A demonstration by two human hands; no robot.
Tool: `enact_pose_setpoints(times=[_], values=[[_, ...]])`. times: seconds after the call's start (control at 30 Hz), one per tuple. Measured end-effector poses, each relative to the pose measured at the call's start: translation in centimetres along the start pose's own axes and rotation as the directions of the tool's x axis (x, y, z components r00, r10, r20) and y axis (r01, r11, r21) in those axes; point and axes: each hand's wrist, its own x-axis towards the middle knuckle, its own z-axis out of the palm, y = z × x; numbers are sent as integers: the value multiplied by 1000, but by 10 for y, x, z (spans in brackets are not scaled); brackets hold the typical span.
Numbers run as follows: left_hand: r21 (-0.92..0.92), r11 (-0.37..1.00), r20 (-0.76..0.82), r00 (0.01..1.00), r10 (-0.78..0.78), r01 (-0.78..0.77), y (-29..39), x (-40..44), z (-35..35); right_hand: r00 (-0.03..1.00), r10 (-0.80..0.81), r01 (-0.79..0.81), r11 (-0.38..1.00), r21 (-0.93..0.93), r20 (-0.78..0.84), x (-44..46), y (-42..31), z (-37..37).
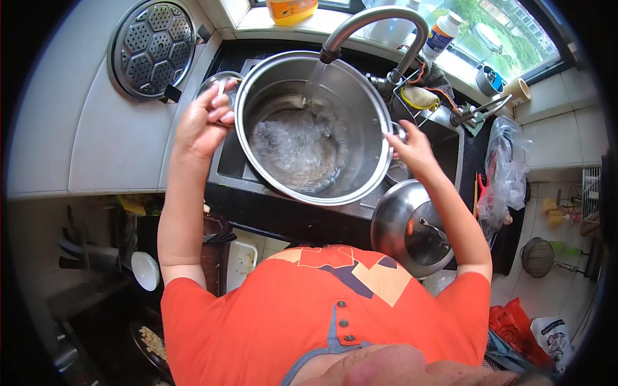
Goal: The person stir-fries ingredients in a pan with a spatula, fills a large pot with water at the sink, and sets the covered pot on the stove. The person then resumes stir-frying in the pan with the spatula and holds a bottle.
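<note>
A large steel stockpot [375,168] is held over the sink, its mouth facing me. Water runs from the curved faucet [380,14] into it, and rippling water [299,151] covers the bottom. My left hand [205,122] is closed at the loop handle on the pot's left side. On the opposite side, my right hand [415,149] has its fingers around the other handle [399,130]. Below my right forearm, a domed steel lid [393,222] leans at the counter's front edge.
A perforated steel steamer plate [153,50] rests on the left tiles. Bottles, one white and blue [443,35], stand on the window sill. A wire rack with a sponge [418,96] sits behind the sink. Clear plastic bags [505,174] lie at the right.
</note>
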Motion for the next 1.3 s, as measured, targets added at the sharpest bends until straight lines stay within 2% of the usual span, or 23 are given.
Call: enact_pose_setpoints(times=[0.07, 0.13, 0.2, 0.27, 0.33, 0.4, 0.43, 0.5, 0.53, 0.57, 0.6, 0.67, 0.73, 0.93, 1.0, 1.03, 1.07, 1.13, 1.2, 1.23, 1.27, 1.3], values=[[79, 995, -17, 997, 69, -67, 14, -6, 21, 983, 142, -142, 990, -9, 118, 4, -7, 31], [79, 993, -20, 996, 91, -89, 21, -7, 36, 969, 177, -170, 984, -55, 173, 31, 41, 76], [136, 987, 9, 996, 88, -88, 21, -9, 54, 927, 255, -233, 966, -110, 276, 14, 27, 111], [162, 985, 33, 998, 57, -62, 18, -11, 71, 889, 295, -289, 955, -72, 350, 9, 28, 147], [186, 982, 55, 998, 29, -38, 13, -12, 91, 937, 225, -197, 972, -127, 267, -3, 32, 188], [347, 930, -21, 990, 140, -124, 4, -13, 109, 949, 128, -94, 987, -129, 287, 5, 50, 228], [313, 946, 15, 996, 90, -90, 4, -6, 108, 910, 129, -139, 990, -3, 393, 12, 56, 241], [352, 932, -14, 996, 93, -82, -11, -4, 129, 823, 86, -249, 943, 219, 562, 17, 53, 262], [381, 921, -43, 993, 112, -87, -16, -3, 137, 806, 60, -281, 914, 291, 589, 14, 43, 271], [390, 918, 18, 997, 78, -79, -19, 5, 137, 784, 32, -320, 877, 359, 620, 10, 33, 282], [397, 915, 13, 997, 72, -72, -24, 7, 138, 769, 8, -351, 841, 412, 639, 5, 24, 292], [481, 869, -73, 983, 169, -114, -36, 7, 153, 752, -39, -385, 784, 486, 658, 0, 13, 307], [487, 866, -91, 979, 184, -117, -36, 4, 156, 735, -71, -414, 741, 529, 674, -3, 5, 315], [438, 886, -8, 985, 171, -150, -14, -13, 153, 702, -126, -429, 711, 558, 700, -9, -4, 320], [463, 881, -1, 994, 114, -100, 5, -23, 143, 690, -131, -400, 751, 526, 712, -11, -1, 314], [428, 893, 0, 988, 155, -140, 16, -33, 136, 683, -128, -362, 796, 485, 720, -11, 1, 306], [389, 904, 1, 981, 192, -177, 28, -46, 128, 669, -114, -300, 863, 407, 735, -10, 2, 293], [344, 925, -72, 978, 194, -158, 59, -87, 111, 634, -1, -209, 963, 172, 773, -2, -28, 229], [269, 936, -144, 952, 272, -227, 88, -124, 73, 720, 35, -211, 962, 171, 694, 20, -39, 177], [280, 928, -172, 938, 302, -248, 100, -140, 50, 783, 149, -316, 931, 180, 604, 46, -24, 171], [288, 920, -199, 923, 329, -266, 107, -154, 28, 834, 203, -331, 928, 171, 513, 65, -9, 161], [194, 935, -220, 916, 335, -296, 109, -164, 14, 877, 216, -176, 976, -131, 429, 89, 8, 155]])
